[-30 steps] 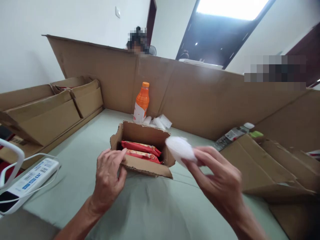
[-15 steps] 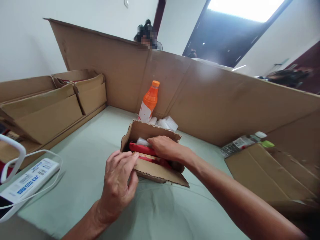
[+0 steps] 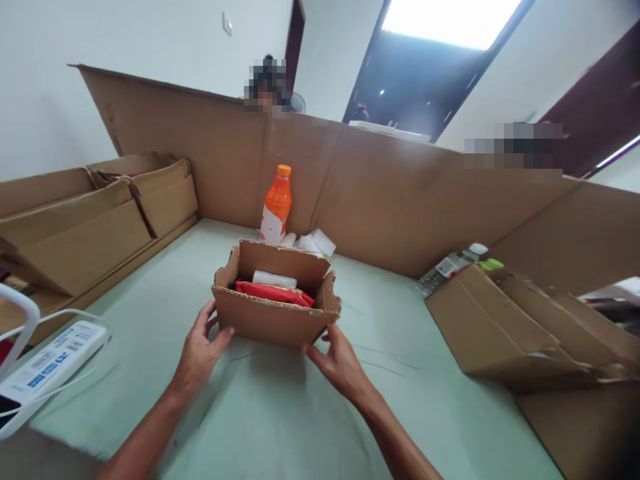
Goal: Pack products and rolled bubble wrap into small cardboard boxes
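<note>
A small open-topped cardboard box (image 3: 273, 323) with torn, ragged edges stands on the green cloth. In it lie a red packet (image 3: 275, 292) and a white wrapped piece (image 3: 274, 279) behind it. My left hand (image 3: 203, 343) grips the box's left side, thumb at the front and fingers partly hidden around the corner. On the opposite side my right hand (image 3: 336, 357) holds the lower right corner, thumb at the front face; its other fingers are mostly hidden behind the side.
An orange drink bottle (image 3: 278, 203) and white foam pieces (image 3: 316, 243) stand behind the box, by a tall cardboard wall (image 3: 380, 193). Cardboard bins (image 3: 80, 233) are left, a power strip (image 3: 53, 367) nearer. At right are a clear bottle (image 3: 447, 270) and more cardboard boxes (image 3: 490, 320). A person (image 3: 267, 87) is beyond.
My right hand has come out of the box to its right side. My left hand has moved from the front rim to the left side. The box now sits squarer to me, flaps upright.
</note>
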The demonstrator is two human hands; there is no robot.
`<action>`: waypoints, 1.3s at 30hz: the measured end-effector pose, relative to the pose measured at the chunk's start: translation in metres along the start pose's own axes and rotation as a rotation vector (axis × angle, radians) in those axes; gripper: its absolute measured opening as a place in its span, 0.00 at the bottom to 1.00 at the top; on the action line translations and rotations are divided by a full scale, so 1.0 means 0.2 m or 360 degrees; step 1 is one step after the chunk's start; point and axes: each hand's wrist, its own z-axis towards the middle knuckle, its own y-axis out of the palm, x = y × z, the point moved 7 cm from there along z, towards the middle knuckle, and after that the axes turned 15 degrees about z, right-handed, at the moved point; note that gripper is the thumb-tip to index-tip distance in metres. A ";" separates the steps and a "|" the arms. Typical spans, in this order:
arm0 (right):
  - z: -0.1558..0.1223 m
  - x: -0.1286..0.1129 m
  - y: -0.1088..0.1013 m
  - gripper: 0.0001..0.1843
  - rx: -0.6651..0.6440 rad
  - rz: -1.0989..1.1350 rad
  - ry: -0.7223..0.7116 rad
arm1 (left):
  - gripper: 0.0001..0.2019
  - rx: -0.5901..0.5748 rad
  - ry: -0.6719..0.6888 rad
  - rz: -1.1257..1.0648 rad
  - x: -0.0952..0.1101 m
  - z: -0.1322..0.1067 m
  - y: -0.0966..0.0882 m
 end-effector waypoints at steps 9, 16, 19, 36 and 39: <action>-0.44 0.11 -0.39 0.15 0.0643 -0.0130 0.0072 | 0.28 -0.0349 0.0201 -0.0165 0.28 -0.19 0.40; -1.09 0.24 -0.46 0.39 0.0718 -0.0312 -0.0026 | 0.23 -0.0578 0.0222 0.0253 0.19 -0.42 0.37; -1.01 0.27 -0.43 0.64 0.0535 -0.0018 0.0007 | 0.24 -0.0444 0.0285 0.0493 0.16 -0.37 0.29; -1.59 0.40 -1.10 0.57 0.1849 -0.0173 0.0224 | 0.25 -0.1039 0.0190 0.0210 0.11 -0.62 0.72; -1.62 0.41 -1.25 0.54 0.2001 -0.0260 0.0266 | 0.23 -0.1051 0.0193 0.0241 0.10 -0.65 0.72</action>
